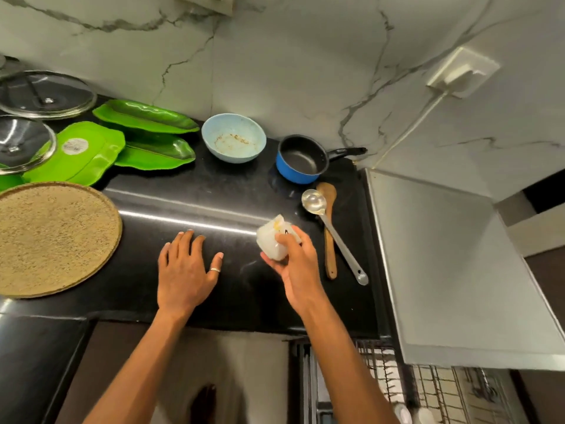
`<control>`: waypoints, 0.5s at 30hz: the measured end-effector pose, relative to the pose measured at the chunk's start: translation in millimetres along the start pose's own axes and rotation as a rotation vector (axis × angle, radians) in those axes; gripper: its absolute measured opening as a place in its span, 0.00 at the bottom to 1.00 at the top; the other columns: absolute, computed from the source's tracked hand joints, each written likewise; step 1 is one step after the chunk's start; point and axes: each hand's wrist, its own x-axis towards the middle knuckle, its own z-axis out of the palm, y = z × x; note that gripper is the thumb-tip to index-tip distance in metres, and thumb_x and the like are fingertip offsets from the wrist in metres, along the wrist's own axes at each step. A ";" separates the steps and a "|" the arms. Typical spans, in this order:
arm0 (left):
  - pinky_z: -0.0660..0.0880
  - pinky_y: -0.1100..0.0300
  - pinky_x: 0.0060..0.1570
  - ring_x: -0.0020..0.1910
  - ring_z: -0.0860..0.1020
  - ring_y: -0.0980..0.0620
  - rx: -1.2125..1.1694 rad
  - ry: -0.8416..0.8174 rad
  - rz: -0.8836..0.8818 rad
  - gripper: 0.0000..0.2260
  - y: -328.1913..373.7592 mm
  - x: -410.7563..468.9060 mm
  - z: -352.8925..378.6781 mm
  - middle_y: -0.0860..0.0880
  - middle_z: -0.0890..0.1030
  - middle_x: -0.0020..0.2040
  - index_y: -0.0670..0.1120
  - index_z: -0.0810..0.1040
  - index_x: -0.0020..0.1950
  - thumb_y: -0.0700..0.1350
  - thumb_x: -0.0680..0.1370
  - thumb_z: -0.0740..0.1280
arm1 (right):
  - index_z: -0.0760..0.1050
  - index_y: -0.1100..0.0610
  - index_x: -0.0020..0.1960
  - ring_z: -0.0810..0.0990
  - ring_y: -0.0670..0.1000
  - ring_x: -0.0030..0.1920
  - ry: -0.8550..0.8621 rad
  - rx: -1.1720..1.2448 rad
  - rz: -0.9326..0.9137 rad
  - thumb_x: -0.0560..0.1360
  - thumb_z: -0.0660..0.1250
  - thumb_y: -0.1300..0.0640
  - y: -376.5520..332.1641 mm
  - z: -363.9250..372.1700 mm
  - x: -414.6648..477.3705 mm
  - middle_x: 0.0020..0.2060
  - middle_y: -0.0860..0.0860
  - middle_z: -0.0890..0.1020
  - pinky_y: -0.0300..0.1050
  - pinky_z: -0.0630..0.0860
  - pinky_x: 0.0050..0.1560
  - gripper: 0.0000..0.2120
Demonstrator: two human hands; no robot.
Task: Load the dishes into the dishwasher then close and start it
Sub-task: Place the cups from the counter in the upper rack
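Note:
My right hand (295,264) grips a small white cup (270,241) tilted just above the black counter (214,191). Flat on the counter to its left rests my left hand (185,270), fingers spread. Behind them stand a light blue bowl (234,137) with food traces and a small blue saucepan (301,159). A metal ladle (333,234) and a wooden spoon (328,228) lie right of the cup. Green leaf-shaped plates (122,139) are stacked at the left. The dishwasher's wire rack (428,387) shows at the bottom right, below the counter.
Two glass lids (39,96) sit at the far left, with a round woven tray (46,237) in front of them. A white appliance top (452,270) borders the counter on the right. A wall socket (461,71) with a cable hangs above it.

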 end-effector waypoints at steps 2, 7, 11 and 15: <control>0.61 0.39 0.74 0.75 0.65 0.39 -0.026 -0.008 -0.017 0.28 4.4 -1.0 1.5 0.39 0.71 0.73 0.41 0.74 0.69 0.61 0.80 0.57 | 0.72 0.53 0.68 0.78 0.58 0.63 0.027 0.067 0.024 0.74 0.72 0.59 -3.5 -31.6 -20.5 0.64 0.56 0.77 0.55 0.81 0.58 0.23; 0.63 0.39 0.71 0.70 0.70 0.37 -0.087 -0.009 0.142 0.24 76.3 -21.5 6.5 0.39 0.77 0.65 0.40 0.78 0.62 0.58 0.79 0.58 | 0.76 0.56 0.66 0.80 0.60 0.62 0.151 0.125 -0.004 0.67 0.74 0.56 -7.8 -124.2 -68.1 0.63 0.59 0.80 0.55 0.81 0.54 0.28; 0.67 0.43 0.70 0.69 0.72 0.40 -0.206 -0.035 0.479 0.20 186.2 -63.3 15.6 0.42 0.77 0.65 0.42 0.78 0.64 0.55 0.80 0.63 | 0.75 0.57 0.65 0.81 0.63 0.61 0.335 0.219 -0.032 0.68 0.73 0.59 -0.2 -212.7 -107.6 0.62 0.61 0.79 0.54 0.82 0.50 0.26; 0.71 0.48 0.69 0.69 0.74 0.45 -0.279 -0.161 0.824 0.19 285.9 -114.8 32.7 0.45 0.77 0.66 0.44 0.77 0.67 0.53 0.80 0.66 | 0.73 0.59 0.65 0.80 0.62 0.57 0.523 0.341 -0.043 0.71 0.73 0.64 17.8 -290.0 -144.5 0.61 0.64 0.79 0.51 0.81 0.46 0.23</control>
